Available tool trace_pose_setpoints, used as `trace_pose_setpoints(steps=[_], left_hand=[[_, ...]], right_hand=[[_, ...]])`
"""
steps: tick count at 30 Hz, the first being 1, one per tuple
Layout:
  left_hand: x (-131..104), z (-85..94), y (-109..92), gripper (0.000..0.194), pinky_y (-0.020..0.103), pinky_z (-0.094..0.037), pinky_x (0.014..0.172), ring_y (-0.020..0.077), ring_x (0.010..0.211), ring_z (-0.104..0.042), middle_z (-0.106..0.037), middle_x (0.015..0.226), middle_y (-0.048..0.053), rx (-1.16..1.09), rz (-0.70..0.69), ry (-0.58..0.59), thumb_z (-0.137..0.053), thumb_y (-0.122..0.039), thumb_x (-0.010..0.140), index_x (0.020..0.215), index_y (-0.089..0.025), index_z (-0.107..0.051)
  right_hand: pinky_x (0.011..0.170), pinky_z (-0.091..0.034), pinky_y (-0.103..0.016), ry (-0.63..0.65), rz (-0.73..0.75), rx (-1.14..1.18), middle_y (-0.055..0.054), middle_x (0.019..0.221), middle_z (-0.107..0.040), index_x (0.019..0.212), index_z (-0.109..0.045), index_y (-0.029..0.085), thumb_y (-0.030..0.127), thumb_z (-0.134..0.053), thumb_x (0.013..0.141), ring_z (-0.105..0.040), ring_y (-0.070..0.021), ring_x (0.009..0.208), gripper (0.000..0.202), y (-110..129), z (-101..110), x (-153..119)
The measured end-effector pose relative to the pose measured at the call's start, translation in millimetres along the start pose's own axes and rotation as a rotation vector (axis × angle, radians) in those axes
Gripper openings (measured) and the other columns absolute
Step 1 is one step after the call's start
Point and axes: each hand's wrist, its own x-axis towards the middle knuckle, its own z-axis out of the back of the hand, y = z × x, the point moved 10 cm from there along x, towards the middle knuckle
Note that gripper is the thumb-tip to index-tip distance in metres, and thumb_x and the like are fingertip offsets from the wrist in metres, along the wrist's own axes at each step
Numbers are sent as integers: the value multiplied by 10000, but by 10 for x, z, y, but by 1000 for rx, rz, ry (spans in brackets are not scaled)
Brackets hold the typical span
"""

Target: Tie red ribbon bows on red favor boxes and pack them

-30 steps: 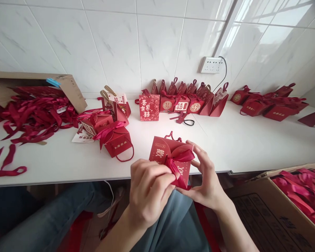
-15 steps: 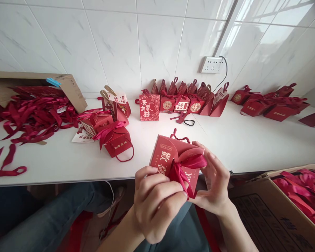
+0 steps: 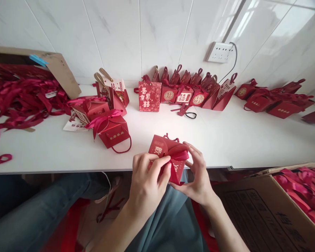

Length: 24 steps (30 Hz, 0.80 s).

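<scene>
We have a white tiled wall [image 3: 115,38] beyond our hands, and the long white surface [image 3: 265,140] runs along its foot. Low to the right of our hands stands a big cardboard box [image 3: 241,203] filled with red ribbons [image 3: 301,189]. Far to their left, a loose heap of dark red ribbons [image 3: 28,94] lies before an open carton [image 3: 65,77]. Straight beyond our hands, a row of red gift boxes [image 3: 185,94] sits close to the wall; beyond them to the right is another group of boxes [image 3: 280,103], and nearer on the left a small cluster [image 3: 112,129] of bagged and bowed ones. Our left hand [image 3: 147,178] and right hand [image 3: 196,168] are close together over the surface's near edge, both on one red box [image 3: 164,143] between them. The right grips its side, thumb below and fingers above; the left pinches at the knot of its ribbon bow [image 3: 180,155], the exact hold hidden by fingers. Just beyond our hands, a thin black loop [image 3: 191,115] lies on the surface.
</scene>
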Motion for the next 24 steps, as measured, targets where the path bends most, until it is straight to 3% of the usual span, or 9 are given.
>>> trace_pose_setpoints(steps=[2, 5, 7, 9, 12, 17, 24], left_hand=[[-85, -13, 13, 174, 355, -485, 807, 191, 898, -545, -572, 926, 73, 13, 17, -37, -625, -104, 818, 964, -198, -641], [-158, -35, 41, 189, 404, -464, 902, 221, 1045, -529, -539, 1075, 98, -22, 48, -58, -621, -89, 818, 965, -207, -636], [-173, -58, 68, 205, 434, -443, 959, 248, 1140, -490, -509, 1155, 112, -58, 64, -46, -616, -73, 813, 971, -202, -630], [-182, -81, 91, 208, 461, -413, 1003, 274, 1216, -440, -479, 1220, 123, -79, 73, -24, -613, -74, 814, 978, -202, -625], [-199, -98, 107, 160, 469, -403, 1014, 290, 1255, -406, -452, 1265, 122, -102, 79, -8, -595, -139, 847, 985, -214, -623], [-222, -97, 99, 71, 451, -438, 976, 280, 1214, -439, -469, 1239, 102, -126, 100, -36, -578, -182, 865, 896, -219, -629], [-257, -103, 75, 84, 438, -471, 930, 282, 1180, -434, -492, 1206, 97, -107, 118, -60, -584, -187, 847, 878, -222, -654]], right_hand=[[950, -517, -540, 34, -36, -29, -126, 1460, -262, 1461, -178, 348, 322, -747, 748, -261, -344, 1397, 913, 0, 7, -32], [1008, -433, -611, 110, -61, -31, -140, 1482, -267, 1482, -159, 301, 531, -603, 820, -247, -382, 1396, 829, 102, 45, -12], [1041, -360, -657, 60, -41, -84, -139, 1476, -293, 1463, -244, 273, 576, -461, 882, -253, -399, 1389, 690, 234, 148, 53], [1059, -323, -666, -16, 19, -240, -130, 1439, -334, 1366, -421, 255, 475, -408, 936, -296, -396, 1367, 483, 408, 220, 128], [1044, -383, -617, -8, 123, -464, -135, 1329, -410, 1189, -566, 223, 271, -456, 929, -410, -363, 1289, 286, 625, 110, 220], [928, -516, -567, 72, 135, -564, -138, 1226, -456, 1189, -552, 227, 139, -498, 874, -477, -341, 1216, 332, 649, -80, 276], [934, -523, -559, 139, 107, -591, -145, 1166, -455, 1161, -579, 205, 158, -515, 856, -426, -374, 1259, 316, 617, -120, 253]])
